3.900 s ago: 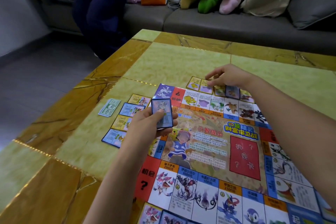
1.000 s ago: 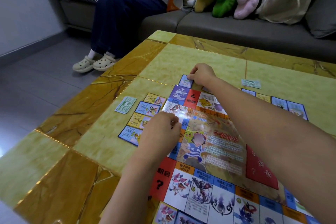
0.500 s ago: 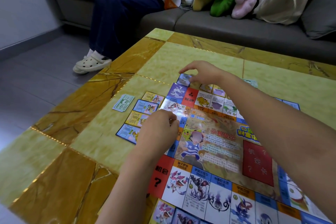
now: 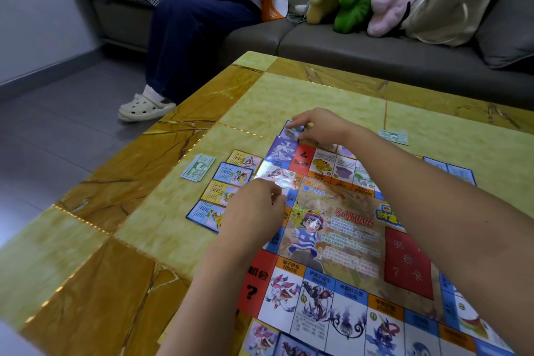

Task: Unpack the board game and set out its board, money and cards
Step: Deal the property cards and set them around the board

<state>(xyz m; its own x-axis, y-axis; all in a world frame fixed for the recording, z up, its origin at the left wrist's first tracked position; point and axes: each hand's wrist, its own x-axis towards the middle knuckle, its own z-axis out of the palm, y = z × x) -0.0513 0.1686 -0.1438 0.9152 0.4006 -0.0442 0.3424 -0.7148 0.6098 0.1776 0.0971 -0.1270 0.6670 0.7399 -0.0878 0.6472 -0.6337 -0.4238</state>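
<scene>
Near the left edge of the table (image 4: pixel 161 228) a small pile of money (image 4: pixel 198 167) lies flat; just beside it a column of four cards (image 4: pixel 231 176) runs along the left edge of the board (image 4: pixel 346 240); the left hand (image 4: pixel 254 211) rests over the lower cards and the board's edge with fingers curled under, and I cannot tell if it holds something. If this hand slides, I think it can push the column out of line or drag the thin, glossy board. At the far left corner of the board the right hand (image 4: pixel 320 127) pinches one card (image 4: pixel 292 132) between thumb and fingers, low over the table; put down carelessly, it may overlap the corner square or lie crooked; the forearm crosses above the board and could shift it. Beyond the board's far edge one note (image 4: pixel 393 136) lies alone; it looks light enough to be swept away by a sleeve or an arm.
</scene>
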